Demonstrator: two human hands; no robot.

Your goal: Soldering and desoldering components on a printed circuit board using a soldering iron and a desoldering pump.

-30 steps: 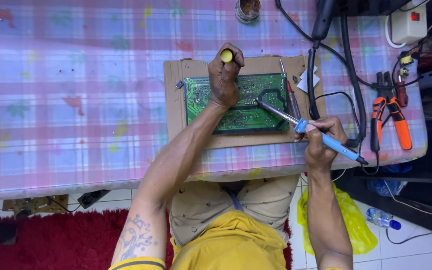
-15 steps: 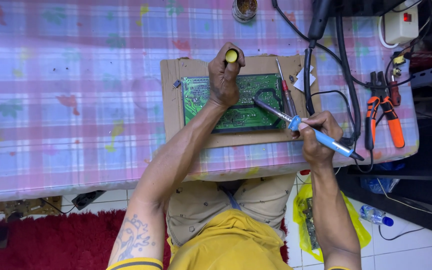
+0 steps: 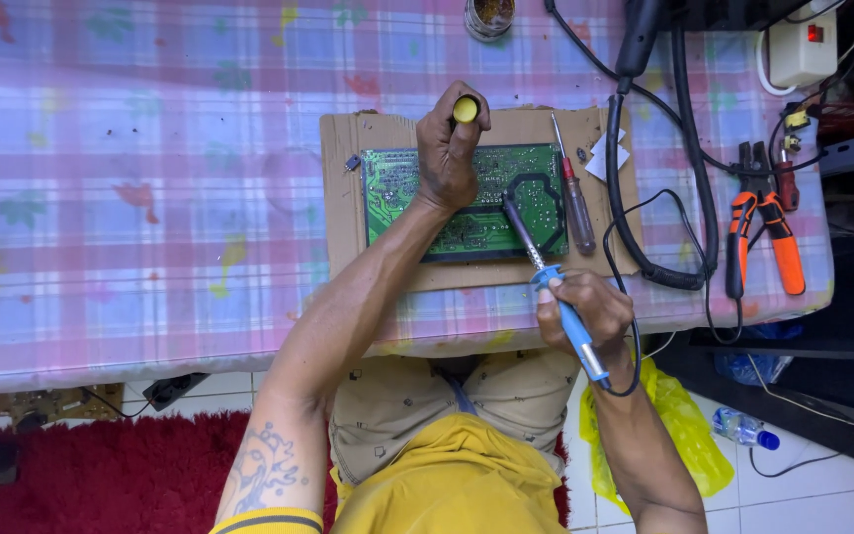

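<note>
A green circuit board (image 3: pixel 394 188) lies on a cardboard sheet (image 3: pixel 340 229) on the table. My left hand (image 3: pixel 450 150) rests on the board and grips a yellow-capped tool (image 3: pixel 465 108) upright. My right hand (image 3: pixel 590 314) holds a blue-handled soldering iron (image 3: pixel 557 297) near the table's front edge. Its metal tip (image 3: pixel 511 210) points onto the board's right part.
A red-handled screwdriver (image 3: pixel 573 193) lies right of the board. Orange pliers (image 3: pixel 765 232), black cables (image 3: pixel 689 188) and a white power strip (image 3: pixel 803 47) sit at the right. A small tin (image 3: pixel 489 16) stands at the far edge. The checked tablecloth (image 3: pixel 140 188) covers the table.
The view has shifted slightly. My right hand with the soldering iron has moved a little left, its tip staying over the board. My left hand keeps its place.
</note>
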